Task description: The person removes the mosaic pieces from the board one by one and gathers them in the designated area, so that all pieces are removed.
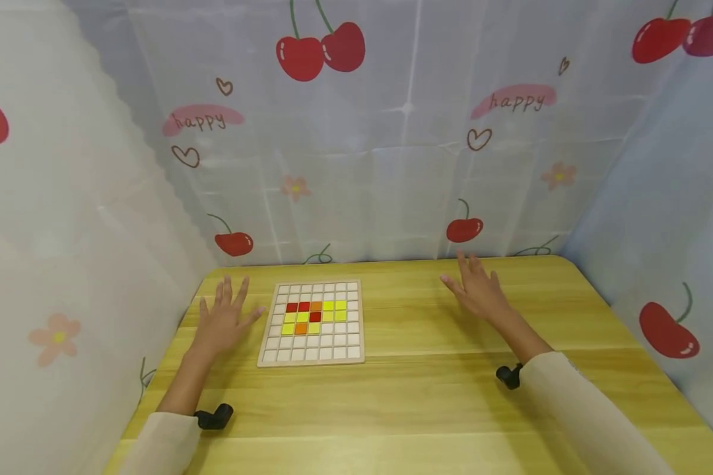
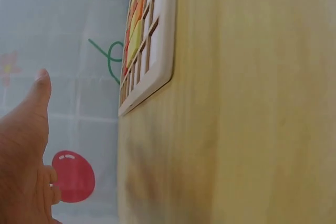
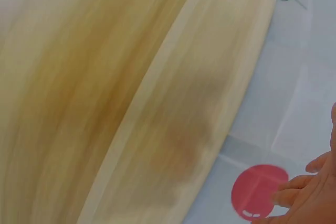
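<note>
A square wooden grid board (image 1: 311, 361) lies on the table, left of centre in the head view. Red, orange and yellow square tiles (image 1: 335, 311) fill part of its middle; its other cells are pale. Just left of the board, my left hand (image 1: 221, 324) hovers with fingers spread, its thumb pointing toward the board's edge. My right hand (image 1: 480, 293) is held over the table's right side, fingers spread and holding nothing. The left wrist view shows the left hand (image 2: 23, 150) apart from the board's corner (image 2: 157, 72). Part of the right hand (image 3: 310, 195) shows in the right wrist view.
The wooden table (image 1: 404, 402) meets a hanging cloth (image 1: 386, 165) printed with cherries along its back edge. More cloth hangs at the left and right sides. A small black device (image 1: 215, 417) sits at the left wrist, another black device (image 1: 508, 377) at the right.
</note>
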Motion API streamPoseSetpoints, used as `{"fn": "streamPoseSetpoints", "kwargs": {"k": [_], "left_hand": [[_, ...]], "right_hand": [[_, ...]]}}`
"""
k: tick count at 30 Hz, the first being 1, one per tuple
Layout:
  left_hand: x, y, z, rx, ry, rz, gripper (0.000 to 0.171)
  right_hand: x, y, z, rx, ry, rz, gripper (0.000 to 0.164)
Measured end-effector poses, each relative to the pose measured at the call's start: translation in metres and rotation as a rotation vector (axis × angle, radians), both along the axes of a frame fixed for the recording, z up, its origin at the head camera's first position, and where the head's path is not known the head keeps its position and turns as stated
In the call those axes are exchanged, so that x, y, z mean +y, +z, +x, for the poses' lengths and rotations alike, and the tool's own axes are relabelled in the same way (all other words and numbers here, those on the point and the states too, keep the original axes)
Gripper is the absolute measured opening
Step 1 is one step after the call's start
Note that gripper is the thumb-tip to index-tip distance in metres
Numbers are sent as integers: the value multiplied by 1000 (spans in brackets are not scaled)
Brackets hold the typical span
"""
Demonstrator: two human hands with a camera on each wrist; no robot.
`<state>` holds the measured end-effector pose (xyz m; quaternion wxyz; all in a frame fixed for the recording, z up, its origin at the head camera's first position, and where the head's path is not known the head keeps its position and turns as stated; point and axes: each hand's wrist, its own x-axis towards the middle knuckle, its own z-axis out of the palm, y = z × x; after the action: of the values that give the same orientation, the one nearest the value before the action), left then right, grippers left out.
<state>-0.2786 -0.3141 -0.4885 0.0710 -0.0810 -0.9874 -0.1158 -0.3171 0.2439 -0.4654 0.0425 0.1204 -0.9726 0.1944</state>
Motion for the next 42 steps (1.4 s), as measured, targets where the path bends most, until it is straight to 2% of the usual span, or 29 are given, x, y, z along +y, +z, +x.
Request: {"fn": "streamPoseSetpoints", "kwargs": {"k": [8, 15, 21, 25, 29, 37, 42], "left_hand": [[13, -18, 7, -58, -79, 87, 84], [17, -27, 9, -72, -112, 116, 82], [19, -33, 7, -68, -137, 152, 78], [19, -41, 6, -69, -158, 173, 75], [18, -49, 8, -80, -152, 178, 74], [15, -54, 7, -52, -155, 193, 73], [14, -56, 6, -24, -157, 202, 71]], "right_hand": [[-27, 2, 8, 2, 89, -159, 84], [-58, 9, 14, 9, 152, -226, 79], [-82, 12, 16, 14, 168, -267, 72], [-98, 8, 17, 16, 180, -285, 65], [-113, 1, 16, 24, 199, -310, 56], [-133, -10, 10, 53, 263, -403, 38], [-142, -19, 4, 36, 277, -444, 32]]}}
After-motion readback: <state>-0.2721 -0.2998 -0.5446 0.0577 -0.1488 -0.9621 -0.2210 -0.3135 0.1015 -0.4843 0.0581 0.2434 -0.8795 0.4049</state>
